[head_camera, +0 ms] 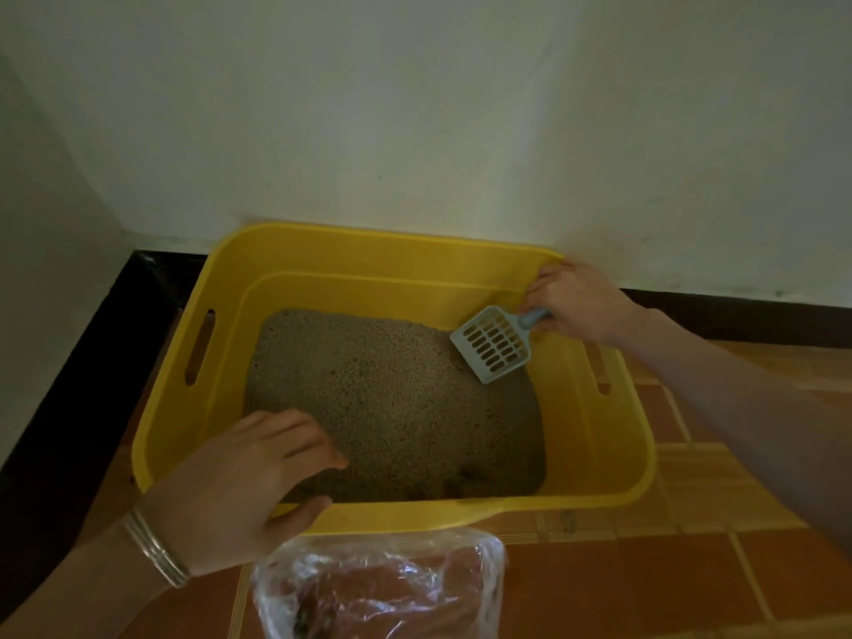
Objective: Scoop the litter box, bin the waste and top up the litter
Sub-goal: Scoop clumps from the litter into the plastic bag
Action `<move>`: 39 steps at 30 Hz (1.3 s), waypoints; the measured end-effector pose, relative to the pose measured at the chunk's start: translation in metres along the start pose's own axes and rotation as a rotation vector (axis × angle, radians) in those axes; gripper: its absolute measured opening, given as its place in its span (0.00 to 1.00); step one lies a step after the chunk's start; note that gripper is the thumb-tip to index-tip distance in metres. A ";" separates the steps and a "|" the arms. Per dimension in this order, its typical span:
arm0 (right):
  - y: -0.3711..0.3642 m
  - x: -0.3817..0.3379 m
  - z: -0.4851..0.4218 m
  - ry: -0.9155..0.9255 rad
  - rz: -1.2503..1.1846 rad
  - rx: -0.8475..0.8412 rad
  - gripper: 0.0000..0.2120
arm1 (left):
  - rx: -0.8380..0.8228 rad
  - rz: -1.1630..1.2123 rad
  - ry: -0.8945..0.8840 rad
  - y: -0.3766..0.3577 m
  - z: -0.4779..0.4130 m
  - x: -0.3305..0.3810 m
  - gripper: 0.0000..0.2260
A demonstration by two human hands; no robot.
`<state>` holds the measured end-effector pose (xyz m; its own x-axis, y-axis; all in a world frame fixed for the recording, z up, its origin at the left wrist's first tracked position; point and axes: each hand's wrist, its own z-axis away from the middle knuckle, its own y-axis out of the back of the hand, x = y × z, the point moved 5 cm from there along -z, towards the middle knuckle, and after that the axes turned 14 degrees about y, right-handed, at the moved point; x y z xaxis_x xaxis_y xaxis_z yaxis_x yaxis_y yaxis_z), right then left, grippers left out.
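Gripping the handle of a pale blue slotted plastic scoop [491, 345], the right hand [581, 302] sits at the far right corner of the yellow rectangular plastic litter box [369, 251], with the scoop head angled down at the grey-brown granular litter [392, 398] inside. The left hand [230, 481] rests on the box's near left rim, fingers loose, holding nothing. A clear crumpled plastic bag [378, 588] lies just in front of the box.
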<state>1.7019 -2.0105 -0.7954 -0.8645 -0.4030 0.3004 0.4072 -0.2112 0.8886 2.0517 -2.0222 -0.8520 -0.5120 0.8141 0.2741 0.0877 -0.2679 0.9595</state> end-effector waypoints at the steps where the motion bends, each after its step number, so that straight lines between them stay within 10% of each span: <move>1: -0.002 0.001 -0.005 0.013 0.024 -0.030 0.13 | -0.023 0.005 0.016 -0.005 0.000 -0.004 0.15; 21: 0.005 -0.006 -0.058 0.306 -0.010 -0.121 0.14 | -0.081 0.003 0.040 -0.002 0.002 -0.004 0.12; 39: -0.048 -0.045 -0.010 0.214 -0.563 -0.233 0.15 | -0.094 0.001 0.023 0.005 0.005 0.003 0.12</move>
<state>1.7249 -1.9914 -0.8549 -0.8962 -0.3377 -0.2876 -0.0176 -0.6207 0.7839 2.0551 -2.0180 -0.8463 -0.5313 0.8020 0.2728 0.0085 -0.3170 0.9484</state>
